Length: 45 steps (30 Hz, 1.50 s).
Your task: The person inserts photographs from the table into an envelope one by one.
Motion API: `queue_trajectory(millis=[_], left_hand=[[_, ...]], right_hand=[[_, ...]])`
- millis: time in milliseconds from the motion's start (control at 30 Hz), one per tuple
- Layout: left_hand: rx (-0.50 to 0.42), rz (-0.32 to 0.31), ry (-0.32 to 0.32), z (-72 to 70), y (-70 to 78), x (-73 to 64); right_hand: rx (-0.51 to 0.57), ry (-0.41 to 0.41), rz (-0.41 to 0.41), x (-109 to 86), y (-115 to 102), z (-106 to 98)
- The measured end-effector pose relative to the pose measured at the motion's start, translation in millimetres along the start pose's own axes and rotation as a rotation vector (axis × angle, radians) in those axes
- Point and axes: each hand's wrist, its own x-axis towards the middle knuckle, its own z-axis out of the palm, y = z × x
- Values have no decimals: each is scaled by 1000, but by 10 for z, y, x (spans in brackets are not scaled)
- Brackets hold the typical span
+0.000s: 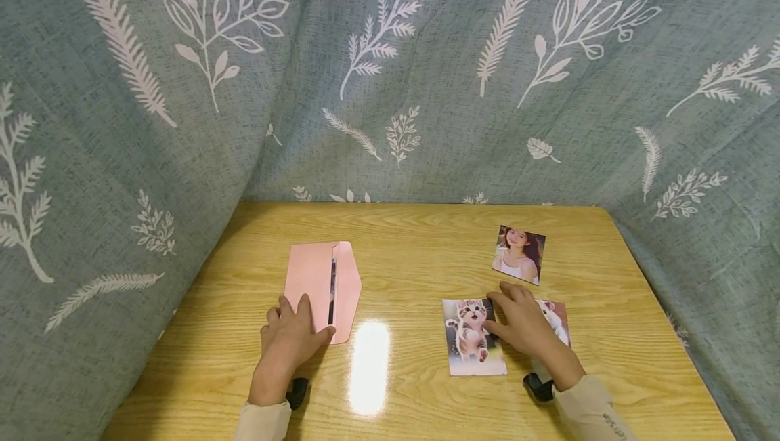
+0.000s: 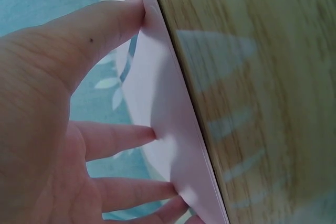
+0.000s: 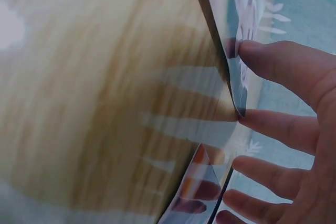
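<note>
A pink envelope (image 1: 307, 268) lies on the left of the table, its flap to the right. In its opening shows a narrow dark strip of a picture (image 1: 332, 285). My left hand (image 1: 289, 336) rests on the envelope's near part, fingers spread, thumb by the opening. At the right, my right hand (image 1: 525, 322) touches the right edge of a kitten photo (image 1: 472, 353), thumb on its face and index finger at its upper corner, the other fingers spread. Partly hidden under this hand is a photo of a white animal (image 1: 556, 319).
A portrait photo (image 1: 518, 258) lies farther back on the right, beyond my right hand. The wooden table (image 1: 408, 258) has a bright light reflection near its front middle. A grey-green leaf-patterned cloth (image 1: 451, 122) hangs behind and at both sides.
</note>
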Motion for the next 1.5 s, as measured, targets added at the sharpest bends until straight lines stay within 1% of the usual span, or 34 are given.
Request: queue_trajectory(millis=[100, 233, 433, 533, 667, 833, 1000, 1167, 1333, 1500], left_hand=[[1, -2, -2, 0, 3, 4], [1, -9, -2, 7, -8, 5], [4, -3, 2, 9, -8, 8], [4, 0, 0, 11, -8, 8], [2, -2, 1, 19, -17, 10], [2, -4, 4, 25, -25, 15], [6, -2, -1, 25, -21, 12], [2, -2, 1, 19, -14, 2], [1, -2, 4, 14, -16, -4], [3, -1, 3, 14, -16, -4]], right_hand=[[6, 6, 15, 9, 5, 10], [50, 33, 39, 20, -3, 22], [162, 136, 58, 65, -15, 44], [236, 163, 81, 96, -26, 36], [366, 136, 147, 127, -47, 9], [589, 71, 251, 141, -59, -12], [774, 48, 273, 175, -64, 5], [921, 34, 306, 252, -115, 15], [992, 8, 347, 350, -223, 10], [1000, 1, 346, 495, -347, 26]])
